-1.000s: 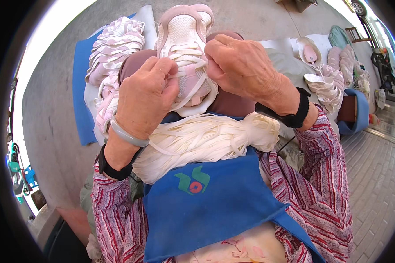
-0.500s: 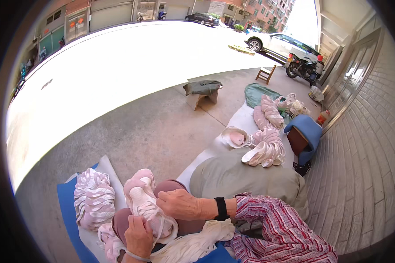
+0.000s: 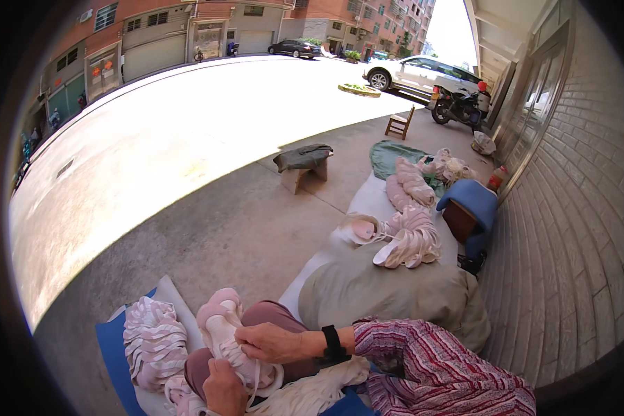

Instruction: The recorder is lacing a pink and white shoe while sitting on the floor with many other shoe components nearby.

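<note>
A pink and white sneaker (image 3: 218,324) rests across my lap, toe pointing away, with white laces along its top. My right hand (image 3: 274,342), a black band on its wrist, is closed in a pinch over the lacing from the right. Nearer to me on the left side, my left hand (image 3: 224,388) has its fingers curled together at the shoe's opening, pinching the lace. A loop of white shoelace (image 3: 256,376) hangs between the hands. The fingertips partly hide what they grip. Across my lap lies a bundle of loose white laces (image 3: 319,390).
At my left, a stack of pink and white shoe uppers (image 3: 154,340) sits on a blue and white sheet. To the right are a large grey-green sack (image 3: 395,291), more pink shoes (image 3: 412,236), and a blue-draped chair (image 3: 475,204) by the tiled wall. A low stool (image 3: 304,163) stands ahead.
The view has tilted up a little, so the scene sits lower. Both hands stay at the sneaker's lacing, my right hand slightly closer to my left one.
</note>
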`<act>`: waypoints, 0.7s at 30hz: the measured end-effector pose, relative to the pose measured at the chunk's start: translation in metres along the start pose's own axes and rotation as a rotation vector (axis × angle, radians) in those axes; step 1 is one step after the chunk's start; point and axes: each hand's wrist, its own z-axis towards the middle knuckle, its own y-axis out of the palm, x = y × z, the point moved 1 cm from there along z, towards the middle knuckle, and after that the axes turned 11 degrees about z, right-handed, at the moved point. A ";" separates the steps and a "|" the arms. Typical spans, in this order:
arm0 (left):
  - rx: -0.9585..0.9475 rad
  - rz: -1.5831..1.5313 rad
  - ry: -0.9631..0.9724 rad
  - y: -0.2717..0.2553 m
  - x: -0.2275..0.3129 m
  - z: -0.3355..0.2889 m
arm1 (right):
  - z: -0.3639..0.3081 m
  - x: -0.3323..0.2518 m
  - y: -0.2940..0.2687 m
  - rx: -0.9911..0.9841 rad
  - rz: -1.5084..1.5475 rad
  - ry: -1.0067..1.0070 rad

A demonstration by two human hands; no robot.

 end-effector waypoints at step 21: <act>-0.088 -0.705 -0.375 0.002 -0.019 -0.017 | 0.003 0.007 -0.020 0.010 0.106 0.097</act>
